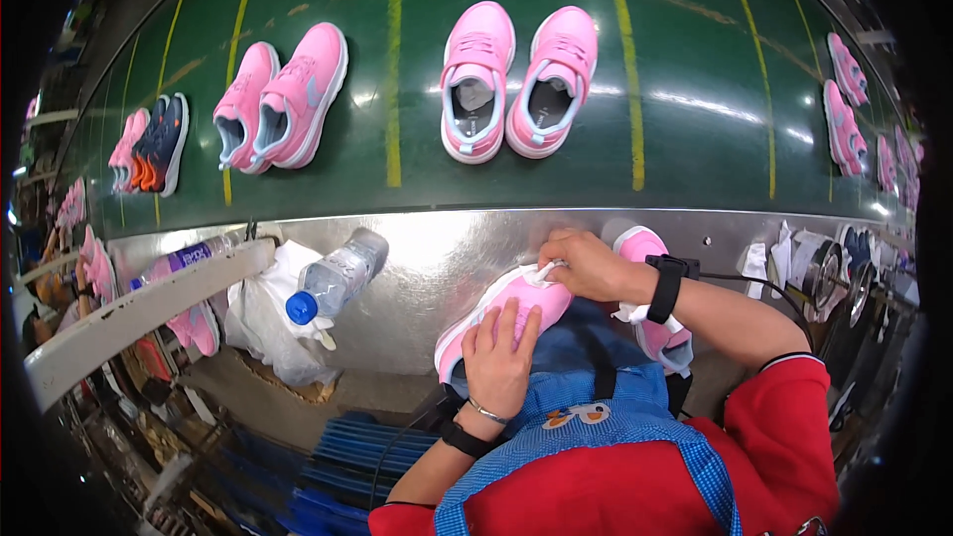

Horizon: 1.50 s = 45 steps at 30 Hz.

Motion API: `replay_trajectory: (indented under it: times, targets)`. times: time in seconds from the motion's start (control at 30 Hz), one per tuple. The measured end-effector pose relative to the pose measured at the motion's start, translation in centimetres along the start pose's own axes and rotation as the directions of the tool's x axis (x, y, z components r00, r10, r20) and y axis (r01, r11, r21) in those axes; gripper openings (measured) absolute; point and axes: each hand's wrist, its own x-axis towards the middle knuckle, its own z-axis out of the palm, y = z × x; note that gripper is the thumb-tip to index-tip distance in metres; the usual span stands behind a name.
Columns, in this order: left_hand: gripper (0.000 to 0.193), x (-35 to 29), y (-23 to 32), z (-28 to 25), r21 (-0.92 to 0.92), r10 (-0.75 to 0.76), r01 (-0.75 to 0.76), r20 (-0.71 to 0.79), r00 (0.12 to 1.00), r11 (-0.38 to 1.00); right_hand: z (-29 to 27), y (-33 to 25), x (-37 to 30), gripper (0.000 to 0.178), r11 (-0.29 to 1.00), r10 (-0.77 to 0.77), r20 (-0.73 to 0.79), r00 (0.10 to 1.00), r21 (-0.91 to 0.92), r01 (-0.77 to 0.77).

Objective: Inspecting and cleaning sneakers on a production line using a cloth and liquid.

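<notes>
My left hand (499,349) lies flat on a pink shoe with a white sole (475,320), gripping it against my lap at the edge of the metal ledge (427,248). My right hand (586,265) pinches a small white cloth (542,272) and presses it onto the shoe's upper. A second pink shoe (657,333) rests under my right forearm. I wear a black band on each wrist and a blue checked apron.
A green conveyor belt (695,69) with yellow lines carries pairs of pink shoes (518,79) (283,99) and more at both ends. A plastic water bottle with a blue cap (333,280) lies on the ledge beside a white bag (263,313). Small round tins (824,273) stand at the right.
</notes>
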Motion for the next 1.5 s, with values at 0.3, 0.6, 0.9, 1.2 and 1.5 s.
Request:
replay_trajectory:
  times: [0.3, 0.6, 0.9, 1.2, 1.5]
  targets:
    - [0.049, 0.2, -0.2, 0.1, 0.002, -0.102, 0.102, 0.023, 0.994, 0.995, 0.1, 1.9, 0.6, 0.013, 0.988, -0.152, 0.108, 0.982, 0.035, 0.149]
    - [0.043, 0.2, -0.7, 0.2, -0.044, -0.129, 0.13, 0.023, 0.991, 0.991, 0.6, 2.1, 1.4, 0.014, 0.984, -0.179, 0.151, 0.972, 0.004, 0.181]
    - [0.049, -0.3, -1.8, 0.2, -0.067, -0.102, 0.102, 0.001, 0.995, 0.992, 1.3, 1.7, 1.5, 0.014, 0.973, -0.185, 0.21, 0.96, -0.097, 0.208]
    - [0.048, -0.6, -2.8, 0.2, -0.091, -0.077, 0.076, -0.009, 0.997, 0.993, 1.0, -0.3, 4.9, 0.011, 0.998, -0.014, -0.076, 0.997, 0.054, 0.018]
    - [0.047, -0.8, -3.4, 0.2, -0.109, -0.102, 0.099, -0.023, 0.994, 0.989, 2.2, 0.8, 4.1, 0.01, 0.989, -0.131, 0.216, 0.968, 0.092, 0.114]
